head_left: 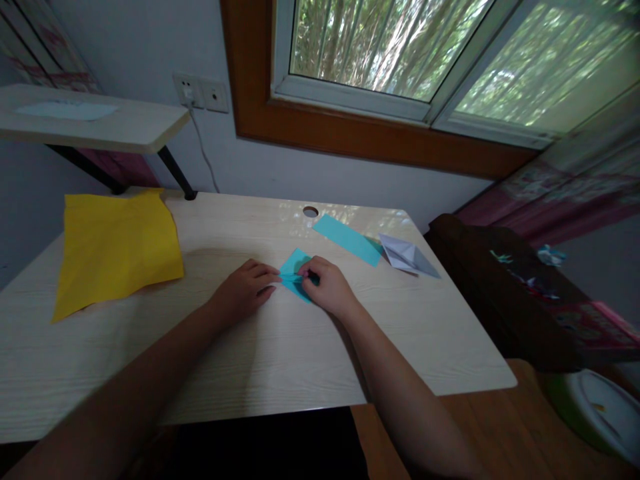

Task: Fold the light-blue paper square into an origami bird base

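Note:
A small turquoise sheet of folded paper (296, 260) lies on the pale wooden table between my hands, with a crease running across its middle. My left hand (245, 288) rests on the tabletop, its fingertips holding the paper's left corner. On the other side, my right hand (329, 285) has its thumb and fingers closed in a pinch on the paper near the crease. That hand covers the paper's right part. A turquoise paper strip (349, 240) lies behind my right hand, and a folded pale-grey paper shape (407, 255) sits to the right, close to the strip's end.
A large yellow sheet (120, 250) lies on the left of the table (215, 373). Above it stands a raised shelf (135, 133) on black legs. A round cable hole (311, 212) is near the back edge. Dark furniture (480, 287) stands at the right.

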### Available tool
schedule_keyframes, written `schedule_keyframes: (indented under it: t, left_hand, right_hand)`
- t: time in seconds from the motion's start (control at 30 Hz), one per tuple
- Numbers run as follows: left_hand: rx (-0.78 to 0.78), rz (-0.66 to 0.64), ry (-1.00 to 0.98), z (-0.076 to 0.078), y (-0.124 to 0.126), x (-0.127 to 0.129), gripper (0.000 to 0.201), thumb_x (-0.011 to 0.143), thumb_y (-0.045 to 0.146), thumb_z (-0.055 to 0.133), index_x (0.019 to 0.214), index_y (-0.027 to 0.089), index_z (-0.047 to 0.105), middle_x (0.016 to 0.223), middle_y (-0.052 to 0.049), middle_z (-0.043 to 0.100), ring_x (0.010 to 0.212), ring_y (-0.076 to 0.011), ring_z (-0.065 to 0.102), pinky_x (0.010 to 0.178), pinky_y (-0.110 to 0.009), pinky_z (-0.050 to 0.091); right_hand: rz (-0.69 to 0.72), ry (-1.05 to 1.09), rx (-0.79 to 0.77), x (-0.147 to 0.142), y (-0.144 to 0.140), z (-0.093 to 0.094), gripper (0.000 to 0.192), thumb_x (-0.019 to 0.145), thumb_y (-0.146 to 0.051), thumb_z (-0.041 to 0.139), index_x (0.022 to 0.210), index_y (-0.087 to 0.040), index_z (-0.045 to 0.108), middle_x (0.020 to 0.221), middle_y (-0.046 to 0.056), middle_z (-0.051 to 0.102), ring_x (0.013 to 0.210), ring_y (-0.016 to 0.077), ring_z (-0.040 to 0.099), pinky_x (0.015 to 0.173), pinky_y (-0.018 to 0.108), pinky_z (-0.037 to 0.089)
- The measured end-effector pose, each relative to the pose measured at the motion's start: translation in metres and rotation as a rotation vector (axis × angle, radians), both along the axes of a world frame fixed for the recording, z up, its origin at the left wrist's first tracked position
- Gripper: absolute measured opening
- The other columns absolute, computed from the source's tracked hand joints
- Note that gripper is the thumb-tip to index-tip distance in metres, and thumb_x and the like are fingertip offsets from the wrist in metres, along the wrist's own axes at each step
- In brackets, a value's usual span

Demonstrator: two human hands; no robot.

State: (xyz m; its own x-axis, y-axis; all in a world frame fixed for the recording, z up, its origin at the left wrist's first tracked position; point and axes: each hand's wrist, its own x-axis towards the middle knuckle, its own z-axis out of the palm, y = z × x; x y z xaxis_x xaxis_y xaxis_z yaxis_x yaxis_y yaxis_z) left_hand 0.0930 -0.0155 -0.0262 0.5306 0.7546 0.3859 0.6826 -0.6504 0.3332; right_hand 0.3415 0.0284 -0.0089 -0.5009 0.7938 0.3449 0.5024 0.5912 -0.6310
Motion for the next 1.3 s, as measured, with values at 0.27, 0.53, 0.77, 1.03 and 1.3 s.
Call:
schedule_keyframes:
  t: [0.27, 0.53, 0.77, 1.03, 1.3]
  left_hand:
    - [0.004, -0.023, 0.014, 0.0005, -0.0009, 0.0001, 0.026, 0.097, 0.019, 0.057, 0.120, 0.024, 0.069, 0.124, -0.007, 0.069, 0.110, -0.0239, 0.059, 0.100, -0.044, 0.050]
    - [0.023, -0.001, -0.002, -0.0043, 0.0010, -0.0013, 0.026, 0.096, 0.018, 0.058, 0.120, 0.022, 0.069, 0.123, -0.008, 0.067, 0.111, -0.0240, 0.059, 0.099, -0.044, 0.051]
    - [0.063, 0.010, -0.032, -0.0060, 0.0004, -0.0020, 0.026, 0.095, 0.016, 0.058, 0.117, 0.023, 0.069, 0.126, -0.010, 0.065, 0.107, -0.0229, 0.062, 0.094, -0.043, 0.054]
    - [0.078, 0.026, -0.061, -0.0020, -0.0027, -0.0001, 0.037, 0.094, 0.013, 0.058, 0.129, 0.021, 0.061, 0.125, -0.010, 0.066, 0.111, -0.0238, 0.063, 0.098, -0.043, 0.055]
    - [0.114, 0.016, -0.062, 0.0023, -0.0048, 0.0000, 0.038, 0.096, 0.011, 0.052, 0.132, 0.023, 0.059, 0.125, -0.009, 0.067, 0.107, -0.0215, 0.065, 0.096, -0.040, 0.056]
  right_hand:
    - [0.021, -0.095, 0.022, -0.0051, -0.0077, 0.0090, 0.010, 0.078, -0.011, 0.064, 0.079, -0.021, 0.067, 0.083, 0.006, 0.065, 0.083, 0.0217, 0.061, 0.080, 0.036, 0.047]
    - [0.003, -0.084, 0.074, -0.0019, -0.0050, 0.0046, 0.007, 0.090, -0.017, 0.064, 0.084, -0.020, 0.067, 0.086, 0.006, 0.063, 0.085, 0.0217, 0.060, 0.078, 0.035, 0.046]
    - [-0.016, 0.064, 0.072, 0.0011, -0.0024, 0.0011, 0.008, 0.094, -0.020, 0.062, 0.086, -0.021, 0.064, 0.089, 0.005, 0.062, 0.088, 0.0211, 0.060, 0.080, 0.035, 0.048]
    - [-0.004, 0.133, 0.121, 0.0031, -0.0009, 0.0014, 0.008, 0.096, -0.023, 0.060, 0.091, -0.022, 0.065, 0.092, 0.006, 0.062, 0.091, 0.0217, 0.059, 0.083, 0.037, 0.049]
    - [-0.044, 0.221, 0.121, 0.0031, 0.0008, 0.0017, 0.008, 0.095, -0.021, 0.061, 0.088, -0.022, 0.064, 0.089, 0.004, 0.061, 0.087, 0.0196, 0.059, 0.080, 0.034, 0.049]
